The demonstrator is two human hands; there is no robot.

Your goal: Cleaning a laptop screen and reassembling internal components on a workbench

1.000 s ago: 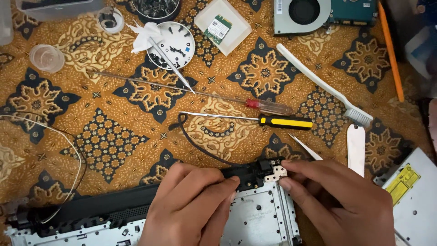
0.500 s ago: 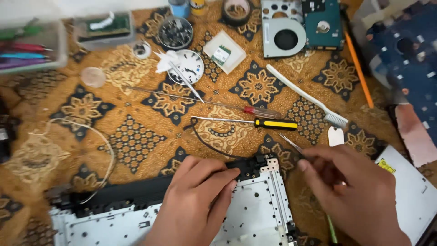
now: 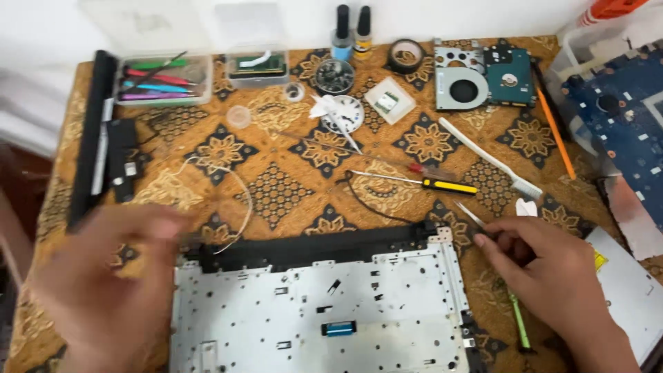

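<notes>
The right hand (image 3: pixel 552 276) was closed around a thin metal tool (image 3: pixel 473 215) just past the right end of the silver laptop frame (image 3: pixel 318 311), which lay sideways on the bench (image 3: pixel 276 186), while the blurry left hand (image 3: pixel 103 283) looked open by its left end.

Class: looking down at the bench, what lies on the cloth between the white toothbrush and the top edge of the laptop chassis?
In the head view, a yellow-handled screwdriver lies between the white toothbrush and the laptop chassis, with a thin black cable looping below it.
</notes>
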